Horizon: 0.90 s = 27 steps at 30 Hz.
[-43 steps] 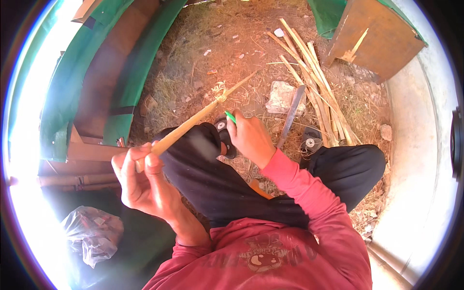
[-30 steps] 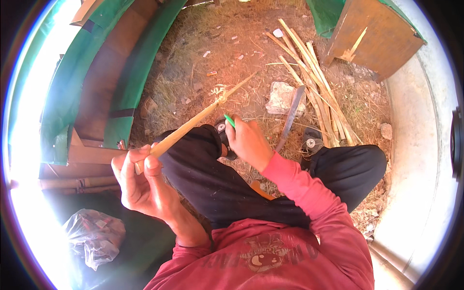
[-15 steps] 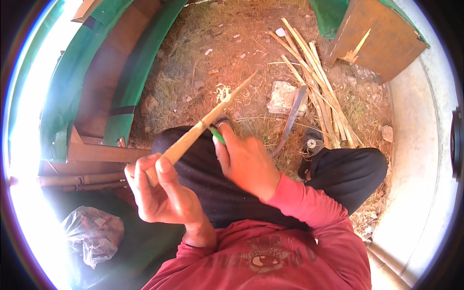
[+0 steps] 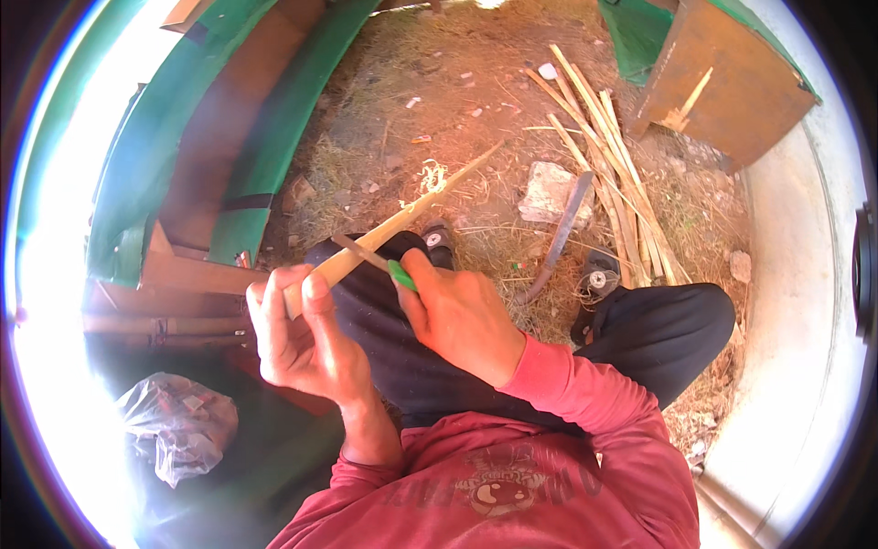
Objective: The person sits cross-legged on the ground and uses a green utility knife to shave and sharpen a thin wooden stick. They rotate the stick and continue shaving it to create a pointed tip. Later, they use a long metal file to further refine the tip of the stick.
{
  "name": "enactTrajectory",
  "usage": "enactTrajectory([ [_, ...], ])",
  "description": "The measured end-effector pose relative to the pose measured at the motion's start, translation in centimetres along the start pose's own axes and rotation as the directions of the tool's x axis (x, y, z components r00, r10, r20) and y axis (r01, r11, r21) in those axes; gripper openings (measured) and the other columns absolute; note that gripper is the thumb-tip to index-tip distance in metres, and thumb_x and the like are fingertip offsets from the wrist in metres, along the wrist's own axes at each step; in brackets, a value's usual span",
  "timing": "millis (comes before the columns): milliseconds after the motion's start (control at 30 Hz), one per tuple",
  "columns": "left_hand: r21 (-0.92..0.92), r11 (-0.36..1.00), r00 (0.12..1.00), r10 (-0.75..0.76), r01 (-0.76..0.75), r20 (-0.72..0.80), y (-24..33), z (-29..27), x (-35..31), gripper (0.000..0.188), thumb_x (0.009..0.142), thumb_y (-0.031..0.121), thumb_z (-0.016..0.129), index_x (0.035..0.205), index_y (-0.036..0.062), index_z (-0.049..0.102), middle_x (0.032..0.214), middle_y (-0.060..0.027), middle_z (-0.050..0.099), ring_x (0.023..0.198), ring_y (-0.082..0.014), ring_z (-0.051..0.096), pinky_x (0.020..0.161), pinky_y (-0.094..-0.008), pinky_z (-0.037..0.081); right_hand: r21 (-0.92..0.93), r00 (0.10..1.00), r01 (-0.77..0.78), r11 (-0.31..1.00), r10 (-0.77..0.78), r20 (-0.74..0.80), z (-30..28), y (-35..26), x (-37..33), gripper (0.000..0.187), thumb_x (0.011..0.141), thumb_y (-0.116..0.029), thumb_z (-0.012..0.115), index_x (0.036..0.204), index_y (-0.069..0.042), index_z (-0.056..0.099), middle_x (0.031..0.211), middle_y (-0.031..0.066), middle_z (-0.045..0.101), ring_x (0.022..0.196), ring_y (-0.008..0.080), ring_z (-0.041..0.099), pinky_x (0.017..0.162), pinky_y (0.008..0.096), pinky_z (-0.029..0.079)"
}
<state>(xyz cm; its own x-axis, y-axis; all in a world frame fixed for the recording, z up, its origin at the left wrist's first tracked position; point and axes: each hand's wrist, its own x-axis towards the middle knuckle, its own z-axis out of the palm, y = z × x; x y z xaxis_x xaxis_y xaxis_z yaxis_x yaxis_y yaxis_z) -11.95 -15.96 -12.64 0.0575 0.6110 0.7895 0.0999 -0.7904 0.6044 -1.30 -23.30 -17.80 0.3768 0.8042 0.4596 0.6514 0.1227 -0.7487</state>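
Right fingers (image 4: 423, 272): knife handle (image 4: 401, 275) part-hidden | left fingers (image 4: 320, 309): wooden strip (image 4: 399, 220) overlapped

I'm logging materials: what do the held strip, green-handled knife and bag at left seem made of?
Strip: probably bamboo or wood, unpainted; pale yellow, with curled shavings at its edge. Knife: blade likely metal, dull grey-brown; bright green handle perhaps plastic, evenly coloured. Bag: apparently clear plastic film, wrinkled with shiny highlights.
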Motion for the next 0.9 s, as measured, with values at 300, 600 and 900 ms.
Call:
enactTrajectory([
  [300,0.031,0.996,0.997,0.083,-0.083,0.012,0.1,0.0,0.3,0.01,0.092,0.004,0.067,0.096,-0.0051,0.066,0.09,-0.0066,0.061,0.067,-0.0094,0.049,0.054,-0.0213,0.037,-0.022,0.991,-0.131,0.991,0.13,-0.022,-0.2,3.9,0.4,0.022,0.097,-0.017,0.057,0.111,0.0,0.056,0.059,0.0243,0.058,0.056,0.0452,0.06,0.05,0.0532,0.045],
  [600,-0.167,0.986,0.988,0.001,0.025,0.155,-0.5,-0.9,0.7,0.013,0.088,-0.002,0.07,0.099,-0.0072,0.066,0.09,-0.0086,0.056,0.083,-0.0171,0.059,0.082,-0.0349,0.059,-0.05,0.994,-0.085,0.995,0.081,-0.066,0.3,2.9,0.5,0.02,0.096,-0.017,0.058,0.104,0.002,0.057,0.059,0.0241,0.058,0.055,0.0449,0.06,0.051,0.0534,0.046],
  [900,-0.142,0.987,0.989,-0.059,0.078,0.138,-0.6,-1.2,0.7,0.014,0.089,-0.003,0.069,0.102,-0.006,0.066,0.093,-0.0072,0.056,0.086,-0.0168,0.062,0.079,-0.0301,0.054,-0.165,0.976,-0.188,0.968,0.165,-0.144,2.0,7.4,1.2,0.022,0.098,-0.022,0.057,0.103,-0.001,0.058,0.058,0.0229,0.058,0.054,0.0438,0.06,0.049,0.0522,0.046],
])
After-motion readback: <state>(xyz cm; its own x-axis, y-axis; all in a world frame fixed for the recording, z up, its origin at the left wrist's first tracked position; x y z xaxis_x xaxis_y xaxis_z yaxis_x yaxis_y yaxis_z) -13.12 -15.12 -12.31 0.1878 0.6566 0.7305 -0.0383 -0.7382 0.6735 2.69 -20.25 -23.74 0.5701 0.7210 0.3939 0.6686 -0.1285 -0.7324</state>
